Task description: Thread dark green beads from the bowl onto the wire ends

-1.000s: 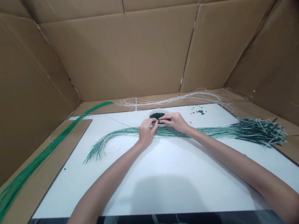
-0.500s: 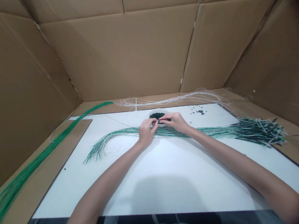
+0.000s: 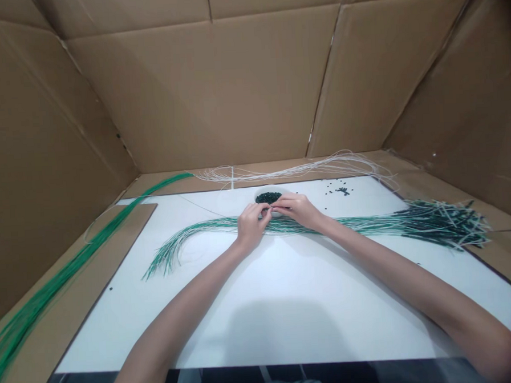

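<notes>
My left hand (image 3: 251, 222) and my right hand (image 3: 300, 208) meet at the near side of a white bowl (image 3: 286, 189) of small dark pieces (image 3: 268, 197). The fingers of each hand are pinched, with the fingertips nearly touching. What lies between them is too small to make out; a thin strand (image 3: 205, 209) runs toward my left hand from the left. Beneath both hands stretches a long bundle of green and white strands (image 3: 360, 226), its left end fanned out and its right end thick with dark pieces (image 3: 443, 224).
Dark bits (image 3: 343, 191) are scattered right of the bowl on the white board (image 3: 261, 294). White strands (image 3: 280, 173) lie behind it. A green bundle (image 3: 83, 252) runs down the left over cardboard (image 3: 125, 244). Cardboard walls (image 3: 233, 90) enclose the back and sides.
The fingertips of my right hand have shifted slightly left, closer to those of my left hand. The bowl and bundles have not moved.
</notes>
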A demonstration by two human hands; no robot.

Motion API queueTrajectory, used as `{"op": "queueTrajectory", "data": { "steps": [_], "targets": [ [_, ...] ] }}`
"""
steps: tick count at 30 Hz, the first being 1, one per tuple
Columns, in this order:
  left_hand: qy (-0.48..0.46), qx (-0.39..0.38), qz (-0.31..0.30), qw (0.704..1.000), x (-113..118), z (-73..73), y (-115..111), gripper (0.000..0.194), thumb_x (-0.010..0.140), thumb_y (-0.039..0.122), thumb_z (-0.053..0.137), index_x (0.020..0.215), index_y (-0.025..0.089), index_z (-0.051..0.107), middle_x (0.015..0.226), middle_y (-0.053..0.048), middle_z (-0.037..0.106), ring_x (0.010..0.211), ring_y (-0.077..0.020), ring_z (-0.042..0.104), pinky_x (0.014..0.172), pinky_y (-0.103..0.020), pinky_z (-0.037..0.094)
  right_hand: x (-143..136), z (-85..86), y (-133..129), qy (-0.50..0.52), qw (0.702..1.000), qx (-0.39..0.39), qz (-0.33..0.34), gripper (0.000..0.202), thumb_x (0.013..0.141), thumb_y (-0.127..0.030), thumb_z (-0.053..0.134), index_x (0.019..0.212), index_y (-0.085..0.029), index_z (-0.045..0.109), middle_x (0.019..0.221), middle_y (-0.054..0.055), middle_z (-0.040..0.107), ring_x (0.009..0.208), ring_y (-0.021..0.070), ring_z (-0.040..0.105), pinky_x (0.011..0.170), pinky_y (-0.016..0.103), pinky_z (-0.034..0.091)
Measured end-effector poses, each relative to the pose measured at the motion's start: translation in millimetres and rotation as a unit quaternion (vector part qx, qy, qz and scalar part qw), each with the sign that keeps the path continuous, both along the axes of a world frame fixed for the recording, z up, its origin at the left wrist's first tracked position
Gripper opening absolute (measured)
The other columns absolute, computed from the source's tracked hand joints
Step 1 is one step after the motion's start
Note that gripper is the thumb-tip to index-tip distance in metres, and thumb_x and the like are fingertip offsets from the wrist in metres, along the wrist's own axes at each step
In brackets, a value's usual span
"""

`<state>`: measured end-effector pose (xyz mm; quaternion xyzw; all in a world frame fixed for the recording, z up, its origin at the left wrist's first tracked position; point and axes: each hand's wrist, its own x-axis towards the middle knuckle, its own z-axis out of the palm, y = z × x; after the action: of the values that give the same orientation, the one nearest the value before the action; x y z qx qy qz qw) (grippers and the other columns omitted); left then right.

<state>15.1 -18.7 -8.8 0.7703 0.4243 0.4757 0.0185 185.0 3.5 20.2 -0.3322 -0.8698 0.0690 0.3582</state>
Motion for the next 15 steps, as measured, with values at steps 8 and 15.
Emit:
{"op": "queueTrajectory", "data": {
  "steps": [8, 15],
  "targets": [
    [-0.015, 0.001, 0.003, 1.000, -0.2, 1.0, -0.1, 0.014, 0.083, 0.027, 0.048, 0.084, 0.019, 0.059, 0.069, 0.000, 0.059, 0.067, -0.0116, 0.050, 0.065, -0.023, 0.039, -2.2, 8.9, -4.7, 0.041, 0.995, -0.088, 0.007, 0.022, 0.079, -0.034, 0.054, 0.086, -0.020, 0.069, 0.080, 0.004, 0.067, 0.070, 0.0149, 0.060, 0.064, 0.026, 0.045],
    [-0.020, -0.015, 0.001, 1.000, -0.6, 0.4, 1.3, 0.015, 0.084, 0.027, 0.047, 0.086, 0.019, 0.059, 0.072, 0.000, 0.060, 0.069, -0.0119, 0.051, 0.067, -0.023, 0.039, -1.8, 10.4, -4.6, 0.050, 0.992, -0.115, 0.004, 0.023, 0.078, -0.033, 0.054, 0.088, -0.019, 0.069, 0.081, 0.005, 0.068, 0.072, 0.0157, 0.059, 0.067, 0.027, 0.045]
  ]
}}
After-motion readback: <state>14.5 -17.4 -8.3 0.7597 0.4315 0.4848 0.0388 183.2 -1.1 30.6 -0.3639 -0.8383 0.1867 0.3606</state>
